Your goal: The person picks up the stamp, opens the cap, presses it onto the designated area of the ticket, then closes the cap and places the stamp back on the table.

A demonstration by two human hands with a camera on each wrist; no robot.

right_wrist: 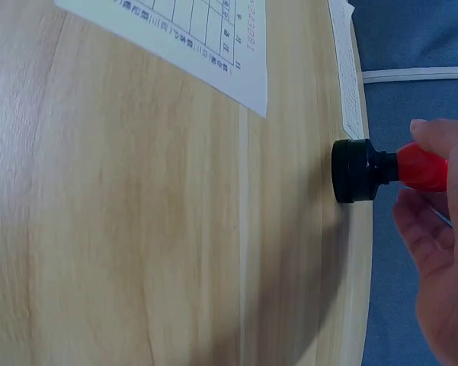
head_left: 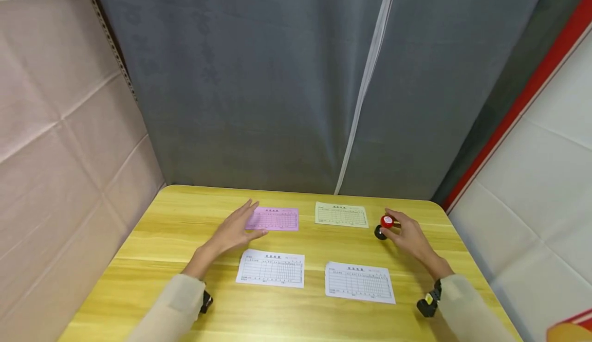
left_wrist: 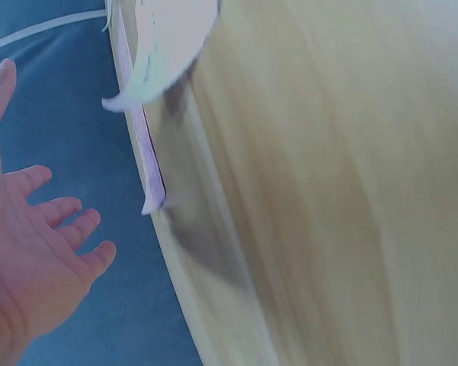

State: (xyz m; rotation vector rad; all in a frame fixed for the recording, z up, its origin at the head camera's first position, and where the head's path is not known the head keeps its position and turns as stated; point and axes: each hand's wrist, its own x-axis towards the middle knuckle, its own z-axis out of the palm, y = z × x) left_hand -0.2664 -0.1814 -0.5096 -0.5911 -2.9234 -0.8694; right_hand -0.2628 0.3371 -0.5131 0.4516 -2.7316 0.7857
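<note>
My right hand (head_left: 413,240) pinches the red knob of a round stamp (head_left: 387,221) at the right of the table. Its black base (right_wrist: 355,171) shows below the knob, close over the wood in the right wrist view. Fingers spread and holding nothing, my left hand (head_left: 229,233) hovers at the left end of a pink printed form (head_left: 277,219), overlapping its edge in the head view. Between the pink form and the stamp lies a pale yellow form (head_left: 341,215). Closer to me are two white forms, one left (head_left: 271,269) and one right (head_left: 359,283).
The forms lie on a yellow wood-grain table (head_left: 305,321) with rounded far corners. A grey curtain (head_left: 259,85) hangs behind it. Pale cloth walls (head_left: 60,151) flank both sides. In the left wrist view, a white paper's corner (left_wrist: 156,57) curls up.
</note>
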